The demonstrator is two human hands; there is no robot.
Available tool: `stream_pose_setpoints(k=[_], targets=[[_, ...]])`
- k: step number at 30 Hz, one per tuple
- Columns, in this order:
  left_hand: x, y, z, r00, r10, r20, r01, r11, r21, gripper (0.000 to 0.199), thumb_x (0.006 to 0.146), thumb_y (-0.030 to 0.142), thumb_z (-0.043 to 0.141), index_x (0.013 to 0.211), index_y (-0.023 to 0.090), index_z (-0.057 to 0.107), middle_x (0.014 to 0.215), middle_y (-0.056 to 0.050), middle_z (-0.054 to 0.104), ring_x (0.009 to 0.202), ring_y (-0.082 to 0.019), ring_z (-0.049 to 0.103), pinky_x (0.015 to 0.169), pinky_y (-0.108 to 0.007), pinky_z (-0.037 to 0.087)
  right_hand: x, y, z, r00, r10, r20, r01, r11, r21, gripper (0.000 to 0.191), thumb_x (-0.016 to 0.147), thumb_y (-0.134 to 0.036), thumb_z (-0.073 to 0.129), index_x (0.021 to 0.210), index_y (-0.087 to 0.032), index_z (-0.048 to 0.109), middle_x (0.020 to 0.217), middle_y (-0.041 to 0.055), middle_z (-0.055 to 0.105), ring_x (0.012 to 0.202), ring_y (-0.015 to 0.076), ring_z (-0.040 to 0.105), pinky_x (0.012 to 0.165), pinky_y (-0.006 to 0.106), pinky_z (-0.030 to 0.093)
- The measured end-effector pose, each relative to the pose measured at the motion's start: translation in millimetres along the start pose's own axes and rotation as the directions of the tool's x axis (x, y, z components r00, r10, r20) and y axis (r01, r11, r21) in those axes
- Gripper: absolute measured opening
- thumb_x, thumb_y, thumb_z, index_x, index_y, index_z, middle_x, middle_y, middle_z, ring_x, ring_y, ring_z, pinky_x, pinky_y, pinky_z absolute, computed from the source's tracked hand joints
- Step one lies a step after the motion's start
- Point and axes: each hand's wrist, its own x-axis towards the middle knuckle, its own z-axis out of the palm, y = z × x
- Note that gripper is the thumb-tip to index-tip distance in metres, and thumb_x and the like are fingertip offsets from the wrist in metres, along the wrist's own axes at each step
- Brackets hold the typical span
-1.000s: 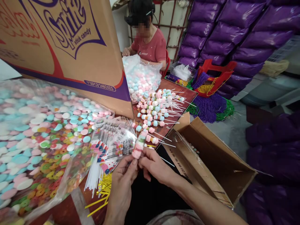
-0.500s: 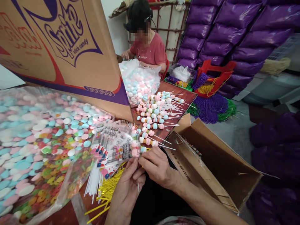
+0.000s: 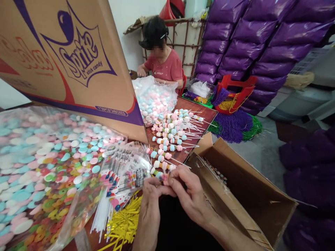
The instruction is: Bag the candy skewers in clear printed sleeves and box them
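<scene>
My left hand [image 3: 153, 198] and my right hand [image 3: 187, 191] meet at the table's near edge, fingers closed together around a candy skewer [image 3: 164, 178], of which a pink piece shows between the fingertips; its stick is hidden. Just beyond them, skewers of pink, white and blue candies [image 3: 172, 130] lie in a row with white sticks pointing right. Left of my left hand are printed clear bags [image 3: 125, 167], white sticks [image 3: 101, 212] and yellow twist ties [image 3: 124, 218].
Loose candies and gummy rings [image 3: 52, 167] fill a plastic sheet at left, before a tall carton [image 3: 78, 69]. An open cardboard box [image 3: 243, 188] stands at right. Across the table sits a person [image 3: 164, 66] behind a candy bag [image 3: 157, 97]. Purple packs [image 3: 235, 45] are stacked behind.
The wrapped skewer that stood upright above my hands is now lower and mostly covered by my fingers. Both hands have drawn closer together, and the camera view has shifted slightly.
</scene>
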Motion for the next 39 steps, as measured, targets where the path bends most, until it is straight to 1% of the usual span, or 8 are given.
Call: stream_pose_setpoints(k=[4,14,19,23,26,29,33,39], targets=[[6,-6,5.0,0.996,-0.040,0.079,0.037,0.998,0.041,0.038,0.079,0.054,0.070,0.090,0.019,0.075,0.087,-0.009,0.073,0.101,-0.028,0.065,0.094,-0.037,0.050,-8,5,2,0.997,-0.050,-0.064,0.052,0.998,0.029,0.019,0.095,-0.021,0.052,0.081,-0.020,0.065,0.078,0.0031,0.063,0.076,0.0168,0.055,0.073,0.030,0.043],[22,-26,46.3,0.992,0.068,0.105,-0.083,0.986,0.143,0.027,0.067,0.046,0.081,0.079,0.021,0.081,0.086,-0.008,0.075,0.090,-0.027,0.066,0.085,-0.036,0.052,-42,31,-20,0.932,0.363,0.001,-0.340,0.872,0.353,0.033,0.089,-0.050,0.060,0.084,-0.021,0.074,0.066,0.0037,0.062,0.060,0.0163,0.050,0.059,0.030,0.043],[13,-22,65.8,0.898,0.154,0.413,-0.305,0.893,0.330,0.019,0.078,0.032,0.074,0.095,0.028,0.081,0.102,-0.010,0.074,0.097,-0.027,0.064,0.094,-0.040,0.046,-64,68,-55,0.783,0.595,-0.183,-0.375,0.685,0.625,0.026,0.077,-0.044,0.076,0.071,-0.020,0.068,0.063,-0.0002,0.056,0.058,0.0130,0.048,0.056,0.026,0.042],[15,-10,42.5,0.940,0.215,0.266,-0.297,0.900,0.319,0.022,0.074,0.029,0.077,0.096,0.028,0.080,0.103,-0.010,0.074,0.096,-0.026,0.064,0.094,-0.038,0.046,-63,92,-88,0.625,0.712,-0.319,-0.343,0.618,0.708,0.039,0.066,-0.052,0.081,0.088,-0.021,0.073,0.077,0.0023,0.064,0.062,0.0147,0.052,0.060,0.030,0.046],[28,5,1.1,0.941,0.326,0.084,-0.329,0.835,0.441,0.013,0.080,0.030,0.070,0.088,0.026,0.079,0.098,-0.007,0.075,0.097,-0.025,0.065,0.092,-0.036,0.047,-51,90,-86,0.745,0.568,-0.349,-0.442,0.813,0.380,0.029,0.079,-0.046,0.073,0.092,-0.020,0.074,0.082,0.0053,0.068,0.069,0.0180,0.056,0.068,0.033,0.046],[45,19,-41.2,0.913,0.407,-0.032,-0.300,0.722,0.623,0.019,0.084,0.036,0.064,0.092,0.023,0.076,0.097,-0.006,0.074,0.092,-0.023,0.066,0.087,-0.035,0.048,-29,80,-63,0.951,0.199,-0.238,-0.237,0.960,-0.146,0.018,0.090,-0.036,0.062,0.089,-0.022,0.073,0.092,0.0069,0.069,0.088,0.0228,0.060,0.084,0.038,0.044],[69,29,-64.1,0.896,0.445,-0.011,-0.278,0.580,0.766,0.026,0.087,0.037,0.056,0.094,0.019,0.074,0.095,-0.007,0.074,0.087,-0.023,0.067,0.082,-0.035,0.049,6,79,-29,0.997,-0.068,-0.033,0.033,0.782,-0.622,0.023,0.097,-0.027,0.049,0.089,-0.021,0.070,0.093,0.0081,0.068,0.085,0.0220,0.056,0.076,0.036,0.037],[110,42,-30.1,0.843,0.507,0.181,-0.367,0.294,0.883,0.032,0.092,0.023,0.045,0.107,0.015,0.072,0.110,-0.014,0.071,0.104,-0.026,0.064,0.094,-0.036,0.044,30,92,-6,0.999,0.002,0.044,0.035,0.550,-0.834,0.019,0.095,-0.018,0.052,0.082,-0.019,0.067,0.084,0.0079,0.065,0.081,0.0216,0.052,0.068,0.034,0.026]])
